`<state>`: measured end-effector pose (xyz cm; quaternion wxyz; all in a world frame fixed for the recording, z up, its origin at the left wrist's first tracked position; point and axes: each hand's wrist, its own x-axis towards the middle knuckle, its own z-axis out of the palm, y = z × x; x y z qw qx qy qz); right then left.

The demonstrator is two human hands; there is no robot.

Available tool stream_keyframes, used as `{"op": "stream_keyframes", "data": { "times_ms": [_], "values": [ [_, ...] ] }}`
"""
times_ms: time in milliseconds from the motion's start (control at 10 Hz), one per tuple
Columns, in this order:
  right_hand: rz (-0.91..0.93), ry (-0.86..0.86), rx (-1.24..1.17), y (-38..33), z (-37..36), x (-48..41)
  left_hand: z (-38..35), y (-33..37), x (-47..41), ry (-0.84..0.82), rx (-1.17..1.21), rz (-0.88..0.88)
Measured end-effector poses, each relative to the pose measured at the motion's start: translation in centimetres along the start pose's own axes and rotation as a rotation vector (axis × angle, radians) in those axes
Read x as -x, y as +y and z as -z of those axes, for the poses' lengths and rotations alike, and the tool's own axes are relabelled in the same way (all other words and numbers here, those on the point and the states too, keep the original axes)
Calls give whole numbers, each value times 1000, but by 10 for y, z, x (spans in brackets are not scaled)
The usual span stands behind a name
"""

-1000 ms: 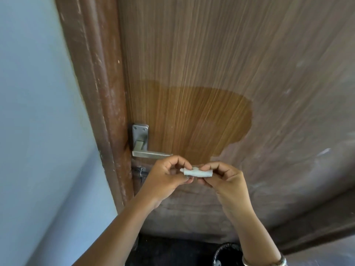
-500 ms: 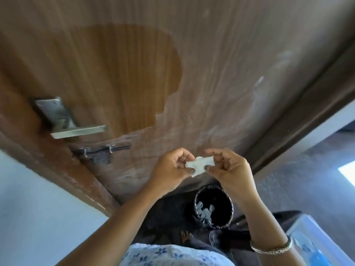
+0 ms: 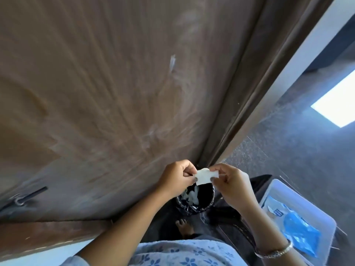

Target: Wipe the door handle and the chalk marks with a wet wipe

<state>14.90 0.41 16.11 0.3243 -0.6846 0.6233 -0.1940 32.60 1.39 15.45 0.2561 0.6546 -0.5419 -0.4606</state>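
Both hands pinch one wipe (image 3: 205, 176): left hand (image 3: 177, 178) fingers curled on its left edge, right hand (image 3: 231, 182) fingers on its right edge (bin (image 3: 206, 203) directly below).

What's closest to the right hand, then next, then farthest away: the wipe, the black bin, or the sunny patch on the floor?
1. The wipe, pinched by the right hand.
2. The black bin, just below that hand.
3. The sunny patch, far off on the floor, right side.
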Motion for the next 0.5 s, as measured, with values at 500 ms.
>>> {"op": "stream_keyframes", "data": {
  "times_ms": [500],
  "values": [
    [-7,-399,178,35,-13,-69,3,-22,-38,-90,-224,164]
  ]
}}
